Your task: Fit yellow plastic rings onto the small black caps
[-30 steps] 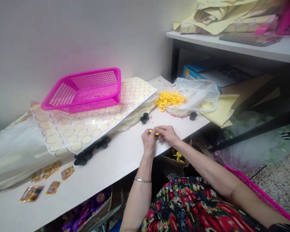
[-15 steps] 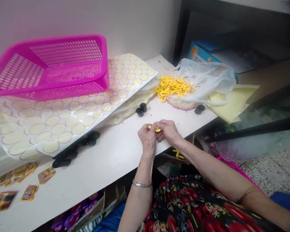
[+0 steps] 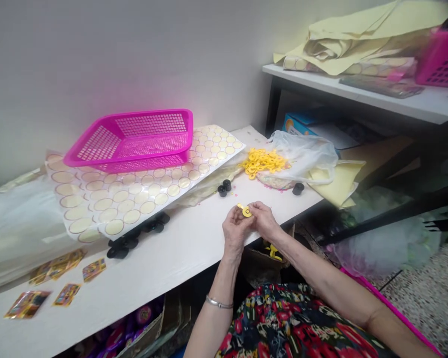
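Just over the table's front edge, my left hand (image 3: 236,231) and my right hand (image 3: 263,220) meet around a small yellow plastic piece (image 3: 246,212). It has a round part with a dark ring and a narrow tab at its upper left. Fingers of both hands are closed on it; its underside is hidden. Behind my hands lie two small black cylindrical caps (image 3: 224,188) and a heap of yellow plastic ring pieces (image 3: 263,163). Another black cap (image 3: 298,189) stands to the right.
A pink basket (image 3: 149,161) rests on a sheet of round stickers (image 3: 134,201). Black caps (image 3: 123,246) line the sheet's front edge. Shiny cards (image 3: 66,294) lie at left. A clear plastic bag (image 3: 306,154) sits behind the heap; an open box (image 3: 263,261) is below the table.
The camera view has tilted up, showing the shelf at right. The yellow piece is turned, so its round part and tab show more; both hands keep hold of it.
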The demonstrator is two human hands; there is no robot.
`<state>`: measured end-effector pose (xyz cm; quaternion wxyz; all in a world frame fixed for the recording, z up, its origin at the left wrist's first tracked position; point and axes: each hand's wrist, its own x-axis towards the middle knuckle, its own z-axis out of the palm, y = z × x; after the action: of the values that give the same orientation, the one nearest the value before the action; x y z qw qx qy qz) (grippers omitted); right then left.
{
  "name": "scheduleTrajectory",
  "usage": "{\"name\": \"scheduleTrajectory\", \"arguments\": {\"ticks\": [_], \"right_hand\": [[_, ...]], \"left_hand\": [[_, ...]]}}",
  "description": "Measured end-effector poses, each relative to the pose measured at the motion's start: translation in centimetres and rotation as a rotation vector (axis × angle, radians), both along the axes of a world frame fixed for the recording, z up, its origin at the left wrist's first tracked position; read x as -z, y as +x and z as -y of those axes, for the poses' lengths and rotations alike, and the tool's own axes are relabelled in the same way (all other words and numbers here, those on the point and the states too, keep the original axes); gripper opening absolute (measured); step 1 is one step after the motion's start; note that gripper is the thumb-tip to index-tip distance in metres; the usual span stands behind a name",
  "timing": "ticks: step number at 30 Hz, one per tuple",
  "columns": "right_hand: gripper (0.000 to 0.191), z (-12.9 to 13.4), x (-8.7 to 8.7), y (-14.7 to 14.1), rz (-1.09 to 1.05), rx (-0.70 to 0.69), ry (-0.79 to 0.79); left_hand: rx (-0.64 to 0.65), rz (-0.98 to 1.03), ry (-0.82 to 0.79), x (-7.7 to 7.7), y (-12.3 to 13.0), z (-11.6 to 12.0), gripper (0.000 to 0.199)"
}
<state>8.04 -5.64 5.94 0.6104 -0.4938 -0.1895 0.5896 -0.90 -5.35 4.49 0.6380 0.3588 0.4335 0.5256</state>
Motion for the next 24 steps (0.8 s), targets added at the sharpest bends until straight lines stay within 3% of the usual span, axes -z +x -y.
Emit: {"name": "scheduleTrajectory", "arguments": {"ticks": [3, 8, 12, 15, 19, 24], "right_hand": [[0.02, 2.2, -0.8, 0.3, -0.103, 0.023, -0.02], [0.021, 6.8, -1.6, 1.7, -0.156, -0.048, -0.023], [0.032, 9.0, -1.1, 4.1, -0.133, -0.129, -0.08], [0.033, 9.9, -0.5, 5.3, -0.223, -0.261, -0.074], [0.029, 11.0, -0.2, 6.1, -0.364, -0.404, -0.011], [0.037, 11.7, 0.3, 7.9, -0.358, -0.697, 0.0]], "left_hand": [[0.032, -0.101, 0.013, 0.4, 0.6, 1.9, 0.063], [0.072, -0.327, 0.182, -0.1, 1.4, 4.6, 0.034], [0.248, -0.38, 0.339, -1.3, 1.1, 6.3, 0.032], [0.384, -0.338, 0.382, -1.7, 0.7, 7.5, 0.034], [0.459, -0.337, 0.413, -1.8, 0.4, 9.0, 0.035], [0.578, -0.426, 0.606, -2.5, 0.1, 10.5, 0.028]]}}
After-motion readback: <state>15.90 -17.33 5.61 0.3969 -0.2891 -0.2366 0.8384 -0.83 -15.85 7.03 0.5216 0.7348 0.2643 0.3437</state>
